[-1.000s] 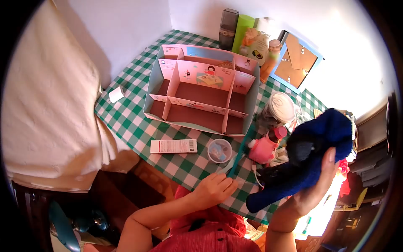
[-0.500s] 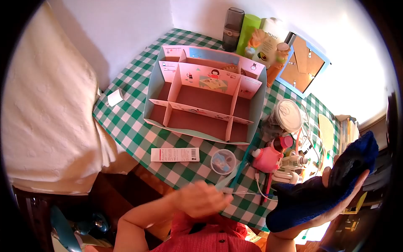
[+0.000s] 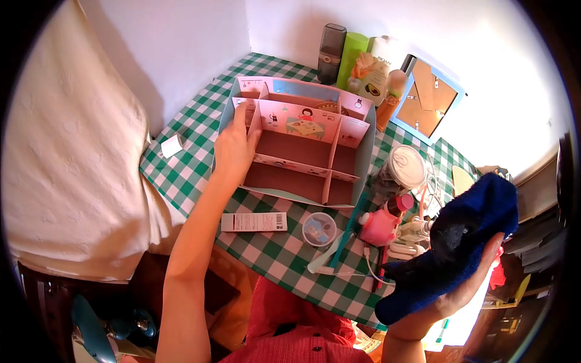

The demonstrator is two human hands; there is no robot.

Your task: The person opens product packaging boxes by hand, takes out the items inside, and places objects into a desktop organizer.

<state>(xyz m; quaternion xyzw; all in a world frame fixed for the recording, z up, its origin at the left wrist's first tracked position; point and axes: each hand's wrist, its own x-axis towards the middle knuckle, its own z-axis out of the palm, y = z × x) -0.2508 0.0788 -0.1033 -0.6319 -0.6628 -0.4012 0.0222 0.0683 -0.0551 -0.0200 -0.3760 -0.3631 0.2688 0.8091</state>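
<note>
A pink and grey-blue divided box point(image 3: 296, 152) stands on the green checked tablecloth. My left hand point(image 3: 235, 148) reaches over its left side, fingers apart at the left compartments, touching or close to a divider; nothing shows in it. On the right, my right hand point(image 3: 469, 287) holds a dark blue fuzzy cloth point(image 3: 478, 218) with a blackish patch, its fingers partly hidden behind it. In front of the box lie a white carton point(image 3: 254, 222) and a small round tub point(image 3: 319, 229) with small items inside.
Bottles point(image 3: 352, 60) and a blue picture frame point(image 3: 428, 100) stand along the wall. A lidded jar point(image 3: 407, 167), a pink bottle point(image 3: 379, 227), cables and a teal comb point(image 3: 346, 242) lie right of the box. A white roll point(image 3: 172, 146) is at the left.
My left hand has moved from the table's front edge up to the box's left compartments. My right hand still holds the blue cloth, which has swung out to the right and partly back.
</note>
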